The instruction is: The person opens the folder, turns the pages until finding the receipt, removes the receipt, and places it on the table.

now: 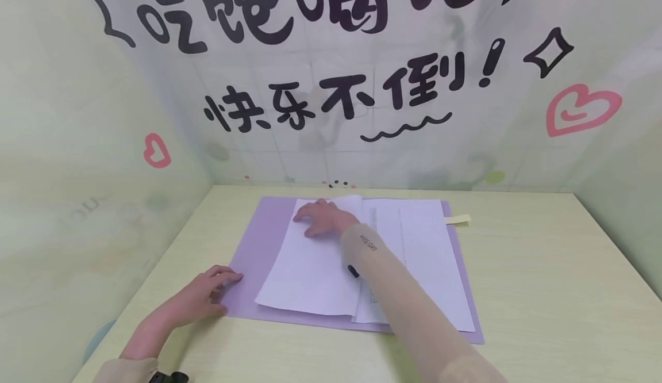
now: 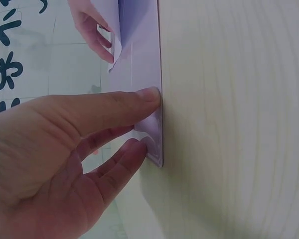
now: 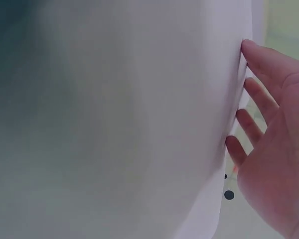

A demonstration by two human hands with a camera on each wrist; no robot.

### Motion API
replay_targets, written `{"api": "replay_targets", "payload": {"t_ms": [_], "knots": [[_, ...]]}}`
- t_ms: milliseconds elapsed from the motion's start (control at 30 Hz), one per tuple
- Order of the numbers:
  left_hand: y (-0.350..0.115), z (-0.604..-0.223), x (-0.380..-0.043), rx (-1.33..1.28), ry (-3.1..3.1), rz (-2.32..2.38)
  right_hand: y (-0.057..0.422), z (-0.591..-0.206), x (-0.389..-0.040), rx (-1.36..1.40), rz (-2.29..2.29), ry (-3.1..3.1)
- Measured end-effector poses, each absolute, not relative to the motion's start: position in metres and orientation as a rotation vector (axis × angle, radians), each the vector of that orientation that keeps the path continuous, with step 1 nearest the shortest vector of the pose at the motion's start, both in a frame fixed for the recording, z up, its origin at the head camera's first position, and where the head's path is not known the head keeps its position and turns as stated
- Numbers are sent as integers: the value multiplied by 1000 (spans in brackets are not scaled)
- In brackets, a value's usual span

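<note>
A purple folder lies spread out on the table, with white paper inside. One sheet is turned over onto the left cover, its lower edge slightly raised. Printed lines run down the right-hand page, partly hidden by the right forearm. My left hand touches the left cover's near corner, thumb at the front edge and fingers at the side, as the left wrist view also shows. Across the folder, my right hand rests with spread fingers on the upper part of the turned sheet. Its fingertips meet the paper in the right wrist view.
A pale yellow tab sticks out past the folder's right edge. The light wooden table extends on both sides. Behind it stands a printed wall sheet with large dark characters; pale side panels flank the table.
</note>
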State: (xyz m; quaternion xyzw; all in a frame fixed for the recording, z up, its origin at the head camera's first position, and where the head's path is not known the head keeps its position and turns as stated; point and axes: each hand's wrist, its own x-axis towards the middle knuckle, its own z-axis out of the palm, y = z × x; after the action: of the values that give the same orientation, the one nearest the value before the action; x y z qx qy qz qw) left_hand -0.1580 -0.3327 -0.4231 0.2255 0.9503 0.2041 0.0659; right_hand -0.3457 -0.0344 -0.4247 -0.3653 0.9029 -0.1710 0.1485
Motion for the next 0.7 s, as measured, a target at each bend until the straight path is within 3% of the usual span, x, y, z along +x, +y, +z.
{"api": "replay_targets", "payload": {"t_ms": [700], "knots": [[-333,-424,-159,696,2849,657,-34,-426,-339,-974,-422,2629]]}}
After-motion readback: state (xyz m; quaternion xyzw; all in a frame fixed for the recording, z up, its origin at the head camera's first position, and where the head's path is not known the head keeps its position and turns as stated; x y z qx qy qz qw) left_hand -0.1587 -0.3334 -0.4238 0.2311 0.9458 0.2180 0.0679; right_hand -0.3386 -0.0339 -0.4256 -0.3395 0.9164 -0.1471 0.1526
